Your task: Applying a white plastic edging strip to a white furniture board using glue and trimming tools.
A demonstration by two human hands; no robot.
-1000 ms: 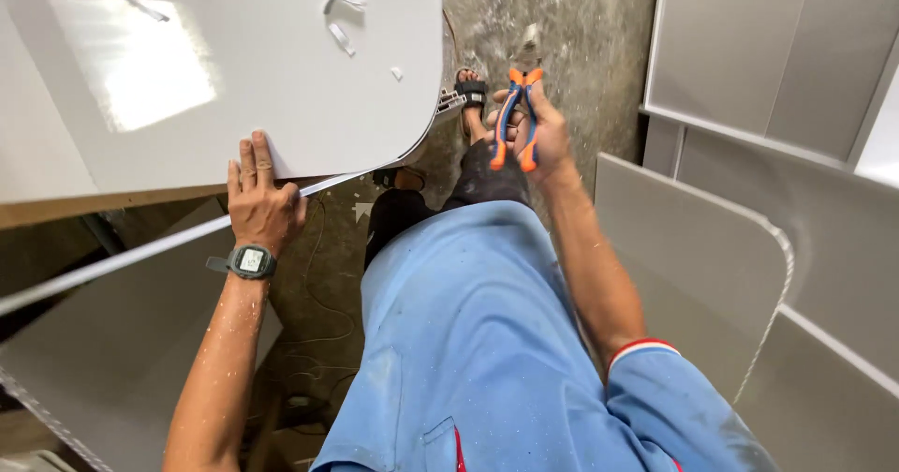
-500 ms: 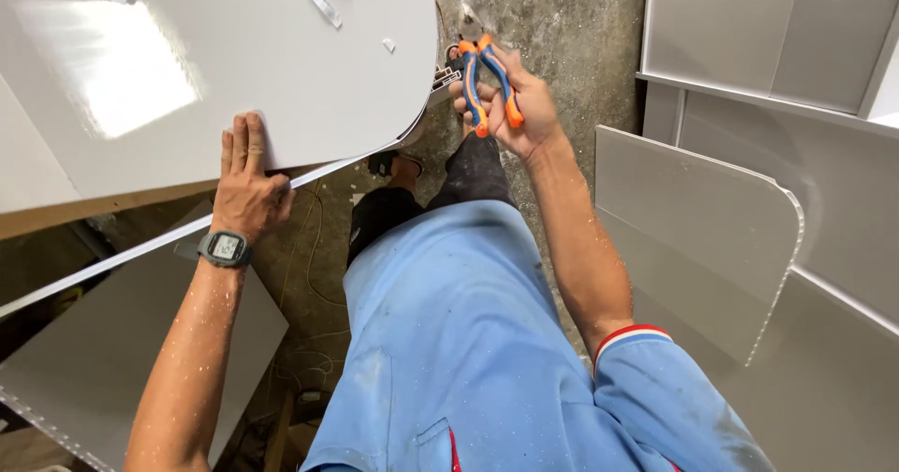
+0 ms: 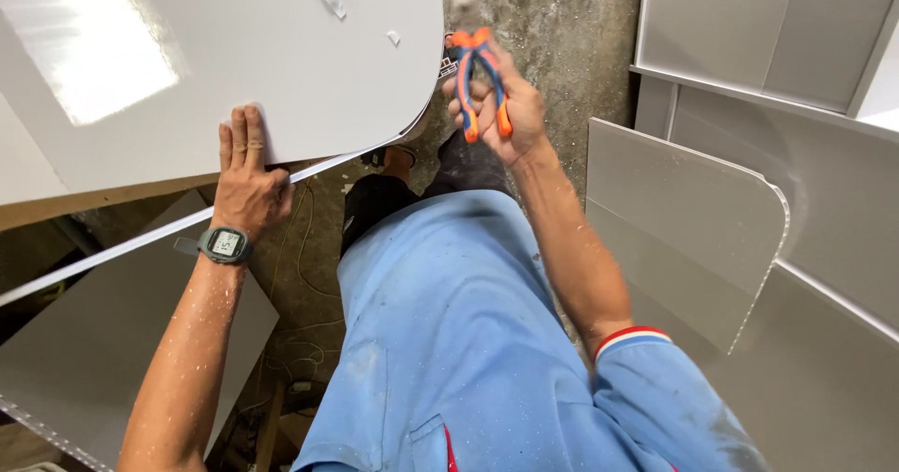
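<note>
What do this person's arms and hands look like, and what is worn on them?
Both hands bare, no gloves. The left hand has a dark digital wristwatch; its forearm is flecked with white specks. The right hand leads to a light blue short sleeve with a red-and-white cuff.

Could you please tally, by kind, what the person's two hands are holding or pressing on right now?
White panel, pressed by the left hand: 1
Orange-and-blue pliers, held in the right hand: 1
Total: 2
</note>
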